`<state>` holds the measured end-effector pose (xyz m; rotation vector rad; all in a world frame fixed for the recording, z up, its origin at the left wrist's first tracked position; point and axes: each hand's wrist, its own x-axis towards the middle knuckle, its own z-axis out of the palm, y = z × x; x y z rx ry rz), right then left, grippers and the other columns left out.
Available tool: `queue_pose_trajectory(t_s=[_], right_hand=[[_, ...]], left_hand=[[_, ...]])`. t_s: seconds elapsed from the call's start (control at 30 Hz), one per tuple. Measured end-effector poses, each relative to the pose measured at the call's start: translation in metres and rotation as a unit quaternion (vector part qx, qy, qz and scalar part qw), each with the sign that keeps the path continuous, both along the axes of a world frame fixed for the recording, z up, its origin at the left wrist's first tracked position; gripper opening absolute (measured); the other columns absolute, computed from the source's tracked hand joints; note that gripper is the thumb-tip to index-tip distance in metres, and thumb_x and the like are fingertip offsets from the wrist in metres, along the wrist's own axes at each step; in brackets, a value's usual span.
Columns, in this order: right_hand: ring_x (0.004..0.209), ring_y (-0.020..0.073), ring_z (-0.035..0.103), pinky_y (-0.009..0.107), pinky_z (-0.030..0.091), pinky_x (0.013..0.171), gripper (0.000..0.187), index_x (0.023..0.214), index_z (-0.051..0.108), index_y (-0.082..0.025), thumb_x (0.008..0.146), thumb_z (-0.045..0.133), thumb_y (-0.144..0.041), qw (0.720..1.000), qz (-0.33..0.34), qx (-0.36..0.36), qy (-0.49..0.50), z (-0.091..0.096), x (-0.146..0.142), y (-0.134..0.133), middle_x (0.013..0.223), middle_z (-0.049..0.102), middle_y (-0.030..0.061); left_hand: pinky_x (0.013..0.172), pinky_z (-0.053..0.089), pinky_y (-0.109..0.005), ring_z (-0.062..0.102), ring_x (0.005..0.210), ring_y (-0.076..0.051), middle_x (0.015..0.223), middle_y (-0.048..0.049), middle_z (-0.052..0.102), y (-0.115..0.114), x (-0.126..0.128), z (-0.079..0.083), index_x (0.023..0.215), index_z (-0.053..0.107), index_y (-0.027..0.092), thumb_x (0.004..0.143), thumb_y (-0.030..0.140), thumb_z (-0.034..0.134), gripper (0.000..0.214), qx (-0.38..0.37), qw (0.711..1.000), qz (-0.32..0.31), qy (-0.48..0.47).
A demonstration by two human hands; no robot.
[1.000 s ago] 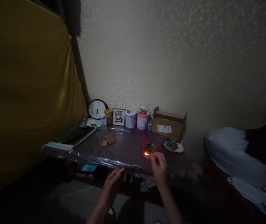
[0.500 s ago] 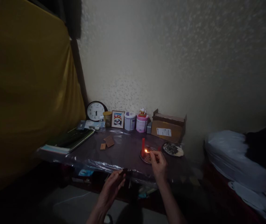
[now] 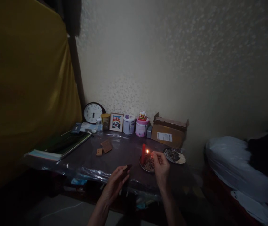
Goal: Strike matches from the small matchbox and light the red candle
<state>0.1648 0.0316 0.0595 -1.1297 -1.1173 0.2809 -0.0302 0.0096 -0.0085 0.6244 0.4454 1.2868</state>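
A burning match [image 3: 149, 153] is pinched between the thumb and fingers of my right hand [image 3: 161, 166], its flame pointing left. Just left of the flame a red candle [image 3: 143, 153] stands upright in a round dish [image 3: 145, 170] with burnt match bits in it; no flame shows on its wick. My left hand [image 3: 116, 182], near the table's front edge, holds a small dark matchbox [image 3: 127, 168] between thumb and fingers. Beyond my right hand lies a plate [image 3: 176, 162] with black-headed matches [image 3: 171, 154], their pale sticks pointing right.
Along the wall stand a clock [image 3: 93, 113], a framed panda picture [image 3: 116, 122], two tins [image 3: 129, 125] and a cardboard box [image 3: 169, 133]. Small brown pieces [image 3: 106, 146] and books [image 3: 60, 144] lie on the left. A plastic-covered bundle [image 3: 232, 163] sits at right.
The lit match has moved slightly up and away from the candle's side. My left hand has come up a little with the matchbox. The view has shifted slightly.
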Motion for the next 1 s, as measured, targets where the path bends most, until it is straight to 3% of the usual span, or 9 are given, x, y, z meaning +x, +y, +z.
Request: queue_pose_trajectory(t_s=[0.27,1.0], right_hand=[[0.057,0.0157,0.062,0.027,0.048,0.057,0.019,0.069,0.059,-0.017,0.065,0.066,-0.035,0.994,0.023,0.036,0.097,0.000,-0.001,0.021,0.060,0.065,0.0013],[0.054,0.0142,0.062,0.025,0.048,0.053,0.018,0.070,0.057,-0.018,0.067,0.065,-0.034,0.995,0.017,0.026,0.090,0.006,-0.013,0.046,0.059,0.062,-0.0023]], left_hand=[[0.093,0.039,-0.035,0.058,0.096,-0.019,0.107,-0.0079,0.065,0.016,0.002,-0.003,0.085,0.067,0.017,0.077,0.022,0.060,0.012,0.001,1.000,-0.010,-0.005],[0.094,0.038,-0.038,0.057,0.102,-0.023,0.111,-0.0081,0.065,0.014,-0.014,-0.002,0.085,0.067,0.019,0.073,0.028,0.064,0.015,0.004,0.999,0.022,0.033]])
